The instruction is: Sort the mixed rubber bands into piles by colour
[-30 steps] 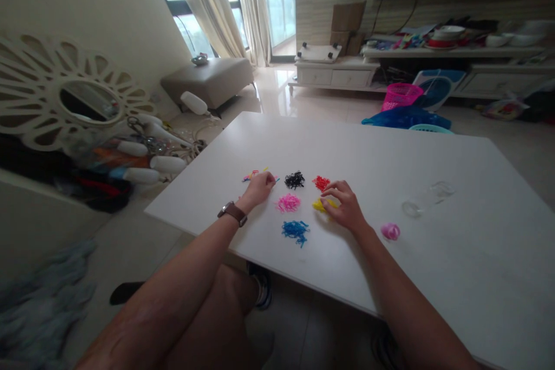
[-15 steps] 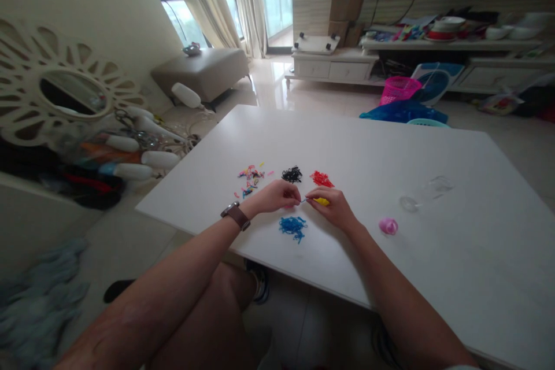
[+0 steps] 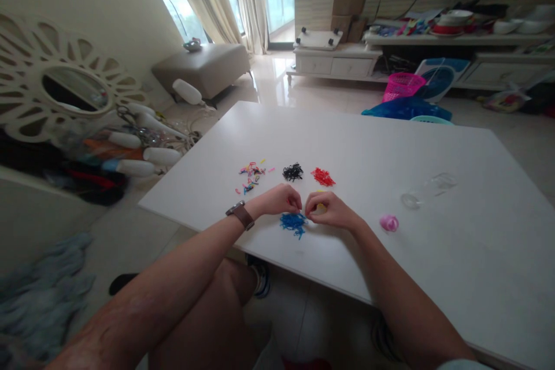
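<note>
Head view: seemingly at fine fingertip work, keeping left hand (image 3: 281, 200) and right hand (image 3: 330, 208) just apart beside blue bands (image 3: 293, 222), yellow bands (image 3: 321, 207) partly behind right; curled in, cannot tell whether gripping anything; calls for light, precise touch

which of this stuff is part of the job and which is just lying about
Seem part of the job:
left hand and right hand, close together
blue pile, just below them
yellow bits, partly hidden by the right hand
black pile
red pile
mixed pile

Seem just lying about:
pink object
clear container
pink basket
mirror
</note>
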A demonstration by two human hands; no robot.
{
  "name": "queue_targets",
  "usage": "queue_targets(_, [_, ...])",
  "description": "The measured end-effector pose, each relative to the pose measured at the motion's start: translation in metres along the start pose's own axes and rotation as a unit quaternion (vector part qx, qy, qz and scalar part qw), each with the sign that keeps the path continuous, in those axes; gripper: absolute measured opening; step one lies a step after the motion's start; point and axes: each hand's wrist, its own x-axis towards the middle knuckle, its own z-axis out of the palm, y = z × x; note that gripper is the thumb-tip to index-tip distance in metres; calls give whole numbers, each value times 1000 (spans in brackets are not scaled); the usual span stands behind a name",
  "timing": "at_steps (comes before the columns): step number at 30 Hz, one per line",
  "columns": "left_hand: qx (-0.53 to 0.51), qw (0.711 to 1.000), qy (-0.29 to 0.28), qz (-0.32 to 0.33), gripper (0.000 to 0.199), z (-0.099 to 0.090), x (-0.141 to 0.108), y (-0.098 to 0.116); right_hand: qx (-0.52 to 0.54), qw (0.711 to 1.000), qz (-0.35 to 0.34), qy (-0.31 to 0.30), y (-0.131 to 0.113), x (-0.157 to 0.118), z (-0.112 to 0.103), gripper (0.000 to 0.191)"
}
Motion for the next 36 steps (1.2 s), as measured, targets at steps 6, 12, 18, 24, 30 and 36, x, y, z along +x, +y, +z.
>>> queue_targets(6, [19, 1000, -19, 17, 12, 4, 1, 8, 1, 997, 8, -79, 5, 1, 12, 11])
queue_targets(12, [8, 999, -35, 12, 15, 4, 1, 9, 0, 996, 19, -87, 10, 0, 12, 10])
queue_targets(18, [-7, 997, -69, 26, 14, 7, 0, 12, -11, 999, 24, -24, 6, 1, 7, 5])
queue_targets(24, [10, 1000, -24, 10, 16, -6, -2, 17, -3, 1000, 17, 14, 5, 1, 2, 10])
queue_targets(30, [42, 955, 253, -151, 13, -58, -28, -22, 2, 997, 20, 72, 6, 1, -2, 17])
queue_targets(36, [70, 909, 281, -300, 21, -72, -59, -66, 10, 994, 7, 110, 8, 2, -2, 14])
